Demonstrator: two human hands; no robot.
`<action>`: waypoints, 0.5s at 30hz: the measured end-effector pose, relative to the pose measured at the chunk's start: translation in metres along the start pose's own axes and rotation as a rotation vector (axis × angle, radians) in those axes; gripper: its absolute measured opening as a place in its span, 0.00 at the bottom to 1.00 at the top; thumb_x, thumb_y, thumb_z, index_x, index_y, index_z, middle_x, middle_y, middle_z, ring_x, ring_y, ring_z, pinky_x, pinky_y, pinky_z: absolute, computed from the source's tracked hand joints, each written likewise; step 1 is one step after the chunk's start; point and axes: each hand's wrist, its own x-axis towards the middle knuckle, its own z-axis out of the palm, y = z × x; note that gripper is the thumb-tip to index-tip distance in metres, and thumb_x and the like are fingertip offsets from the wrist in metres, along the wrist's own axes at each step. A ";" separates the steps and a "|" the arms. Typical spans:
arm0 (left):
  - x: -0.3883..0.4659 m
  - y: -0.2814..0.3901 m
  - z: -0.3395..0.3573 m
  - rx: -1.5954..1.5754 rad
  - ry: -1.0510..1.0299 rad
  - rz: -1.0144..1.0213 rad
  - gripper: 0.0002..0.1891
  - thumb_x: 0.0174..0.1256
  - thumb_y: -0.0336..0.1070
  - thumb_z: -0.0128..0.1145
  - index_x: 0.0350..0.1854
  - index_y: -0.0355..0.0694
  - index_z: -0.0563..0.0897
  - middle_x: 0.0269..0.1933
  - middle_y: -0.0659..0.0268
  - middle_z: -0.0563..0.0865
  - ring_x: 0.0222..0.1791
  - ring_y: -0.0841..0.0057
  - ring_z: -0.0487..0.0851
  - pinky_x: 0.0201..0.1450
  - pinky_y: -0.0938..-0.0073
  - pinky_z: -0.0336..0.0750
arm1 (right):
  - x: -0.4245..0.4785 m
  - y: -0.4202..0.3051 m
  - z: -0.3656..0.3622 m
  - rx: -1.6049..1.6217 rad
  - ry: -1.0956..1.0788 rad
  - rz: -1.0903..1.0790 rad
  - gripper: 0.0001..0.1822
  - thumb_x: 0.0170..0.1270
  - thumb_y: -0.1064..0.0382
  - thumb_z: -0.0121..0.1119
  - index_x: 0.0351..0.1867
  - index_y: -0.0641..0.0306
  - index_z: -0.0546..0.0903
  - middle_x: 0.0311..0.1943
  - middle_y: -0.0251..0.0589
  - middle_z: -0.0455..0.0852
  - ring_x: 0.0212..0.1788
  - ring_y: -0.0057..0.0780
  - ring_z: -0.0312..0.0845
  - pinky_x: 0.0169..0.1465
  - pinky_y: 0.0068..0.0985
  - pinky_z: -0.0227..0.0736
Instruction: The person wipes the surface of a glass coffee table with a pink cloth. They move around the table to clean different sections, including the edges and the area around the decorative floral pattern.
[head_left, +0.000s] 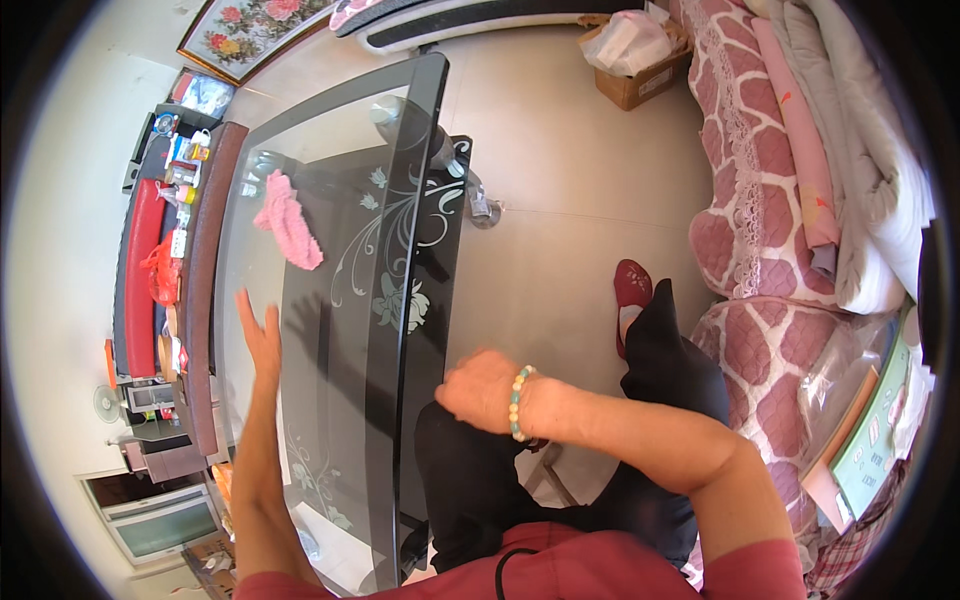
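Note:
My left hand is over the glass coffee table, its fingers spread and nothing in it. Whether it touches the glass I cannot tell; its shadow falls to the right. A crumpled pink cloth lies on the glass beyond my fingertips. The table has black glass with white floral patterns and a lower shelf. My right hand, slightly blurred, is curled into a fist above my knee, just right of the table's edge. Nothing shows in it. A beaded bracelet circles that wrist.
A sofa with a pink-and-white quilted cover runs along the right, with folded bedding on it. A cardboard box holding a plastic bag stands on the floor. Left of the table, a brown bench-like edge fronts assorted items.

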 end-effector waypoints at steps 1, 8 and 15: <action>0.035 0.017 0.017 -0.005 -0.025 0.029 0.36 0.70 0.39 0.55 0.76 0.33 0.56 0.78 0.46 0.53 0.80 0.57 0.48 0.78 0.61 0.43 | -0.002 0.000 -0.010 0.051 0.038 -0.001 0.05 0.51 0.65 0.61 0.30 0.60 0.84 0.29 0.42 0.86 0.39 0.41 0.84 0.43 0.35 0.79; 0.160 0.035 0.106 0.131 -0.130 0.126 0.34 0.68 0.51 0.59 0.71 0.37 0.68 0.77 0.48 0.58 0.77 0.57 0.55 0.77 0.63 0.50 | -0.033 0.018 -0.038 -0.133 0.137 0.140 0.08 0.48 0.68 0.61 0.32 0.65 0.83 0.29 0.40 0.84 0.36 0.34 0.81 0.40 0.27 0.75; 0.113 0.073 0.105 0.081 0.136 -0.053 0.15 0.66 0.40 0.64 0.49 0.37 0.86 0.53 0.57 0.84 0.54 0.67 0.81 0.60 0.70 0.72 | -0.060 0.020 -0.044 -0.125 -0.033 0.121 0.11 0.45 0.67 0.64 0.33 0.66 0.83 0.28 0.38 0.84 0.36 0.32 0.81 0.39 0.27 0.72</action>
